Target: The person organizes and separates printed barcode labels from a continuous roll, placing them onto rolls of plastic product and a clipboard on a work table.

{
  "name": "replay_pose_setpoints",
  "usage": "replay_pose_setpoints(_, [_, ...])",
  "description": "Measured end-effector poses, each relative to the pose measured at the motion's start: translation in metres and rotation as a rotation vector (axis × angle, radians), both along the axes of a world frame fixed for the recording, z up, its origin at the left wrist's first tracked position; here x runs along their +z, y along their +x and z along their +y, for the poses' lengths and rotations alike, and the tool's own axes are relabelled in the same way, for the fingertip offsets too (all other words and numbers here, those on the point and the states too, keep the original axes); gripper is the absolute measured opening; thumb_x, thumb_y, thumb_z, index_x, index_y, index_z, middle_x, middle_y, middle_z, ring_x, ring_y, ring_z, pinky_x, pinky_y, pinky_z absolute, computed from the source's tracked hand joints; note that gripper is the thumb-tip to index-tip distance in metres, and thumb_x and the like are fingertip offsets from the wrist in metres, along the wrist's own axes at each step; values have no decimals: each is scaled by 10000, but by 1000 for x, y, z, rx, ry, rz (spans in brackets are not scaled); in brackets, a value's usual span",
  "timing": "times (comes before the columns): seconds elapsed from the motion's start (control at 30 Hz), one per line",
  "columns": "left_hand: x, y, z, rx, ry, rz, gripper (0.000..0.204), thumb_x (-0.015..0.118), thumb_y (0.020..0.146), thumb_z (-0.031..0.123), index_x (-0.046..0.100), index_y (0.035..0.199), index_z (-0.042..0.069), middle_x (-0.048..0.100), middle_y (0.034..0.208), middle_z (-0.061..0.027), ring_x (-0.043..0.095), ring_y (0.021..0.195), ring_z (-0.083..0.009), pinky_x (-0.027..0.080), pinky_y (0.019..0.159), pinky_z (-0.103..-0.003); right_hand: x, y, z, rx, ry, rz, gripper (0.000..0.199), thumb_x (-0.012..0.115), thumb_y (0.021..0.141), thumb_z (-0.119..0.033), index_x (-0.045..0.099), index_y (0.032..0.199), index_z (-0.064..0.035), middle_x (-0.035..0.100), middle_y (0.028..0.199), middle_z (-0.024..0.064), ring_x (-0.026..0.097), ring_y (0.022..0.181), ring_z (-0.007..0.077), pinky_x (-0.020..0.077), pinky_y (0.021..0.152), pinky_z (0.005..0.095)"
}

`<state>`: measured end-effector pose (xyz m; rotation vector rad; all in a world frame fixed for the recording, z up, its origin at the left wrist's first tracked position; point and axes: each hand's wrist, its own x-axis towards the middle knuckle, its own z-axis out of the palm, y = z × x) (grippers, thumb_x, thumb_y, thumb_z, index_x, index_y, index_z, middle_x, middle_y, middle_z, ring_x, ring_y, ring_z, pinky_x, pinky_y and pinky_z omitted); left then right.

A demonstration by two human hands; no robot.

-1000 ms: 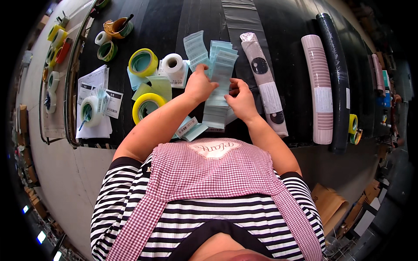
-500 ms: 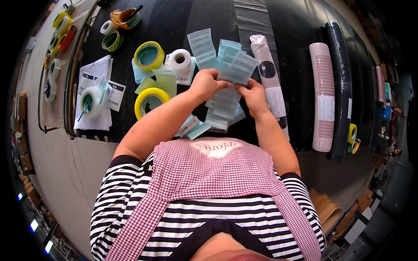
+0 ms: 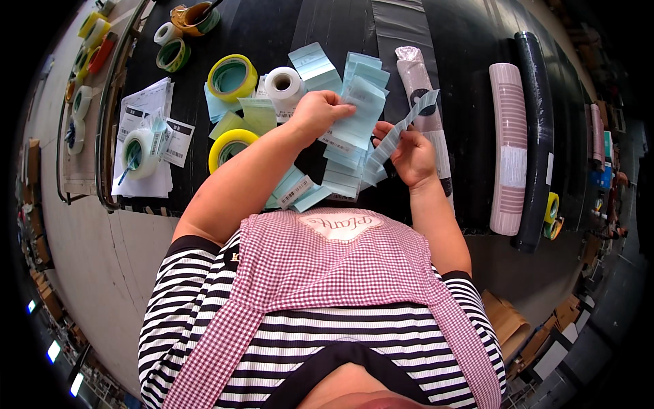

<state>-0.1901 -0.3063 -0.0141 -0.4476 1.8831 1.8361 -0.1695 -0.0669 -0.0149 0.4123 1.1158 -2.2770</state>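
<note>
Between thumb and fingers, my left hand [image 3: 319, 117] pinches a pale blue label sheet [image 3: 366, 108] that lies over a folded stack of similar labels. To its right, my right hand [image 3: 415, 155] is closed on a narrow label strip [image 3: 394, 142], which tilts up and away to the right, apart from the sheet. More folded labels [image 3: 343, 176] rest on the black table below the hands, and another label piece [image 3: 315, 67] sits just beyond my left hand. A wrapped pinkish roll [image 3: 417, 75] lies right of the strip, partly hidden by it.
On the left are yellow tape rolls [image 3: 231, 78], a white roll [image 3: 282, 82], and papers [image 3: 145, 180] under a tape roll [image 3: 139, 155]. A striped pink roll [image 3: 507, 136] and a long black-wrapped roll [image 3: 536, 123] lie at right. A rack of tapes [image 3: 82, 101] stands far left.
My hands have moved apart. The right one has shifted right and down with a label strip, now separated from the sheet held in my left hand, which has risen slightly.
</note>
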Motion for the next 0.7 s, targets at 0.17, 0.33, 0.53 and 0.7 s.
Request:
replay_pose_setpoints(0.17, [5, 3, 8, -21, 25, 20, 212, 762, 873, 178, 696, 981, 8, 693, 862, -43, 643, 740, -121, 522, 683, -264, 12, 2, -16, -84, -97, 1, 320, 463, 950, -38, 522, 1258, 25, 612, 1271, 150, 593, 1169, 272, 443, 1035, 420])
replay_pose_setpoints(0.33, [17, 11, 18, -28, 240, 58, 229, 682, 948, 198, 687, 1080, 11, 682, 924, -23, 614, 777, -81, 500, 699, -227, -5, 6, -18, -116, 15, 100, 391, 607, 919, 19, 519, 1296, -37, 611, 1272, 93, 584, 1175, 220, 447, 1025, 374])
replay_pose_setpoints(0.53, [16, -1, -11, -72, -84, 286, 237, 585, 996, 179, 660, 1161, 26, 697, 1000, -53, 626, 833, -117, 511, 756, -248, -4, 10, 11, -99, -363, 124, 487, 582, 969, -53, 429, 1431, -22, 582, 1090, 62, 585, 981, 158, 493, 892, 291])
replay_pose_setpoints(0.7, [11, 2, -7, -292, -673, 383, 536, 785, 823, 250, 574, 1255, 14, 651, 1122, -142, 654, 1001, -266, 515, 896, -348, 0, 14, 13, -71, -554, 79, 401, 600, 950, -22, 528, 1345, -32, 629, 1040, 70, 627, 895, 179, 548, 804, 327])
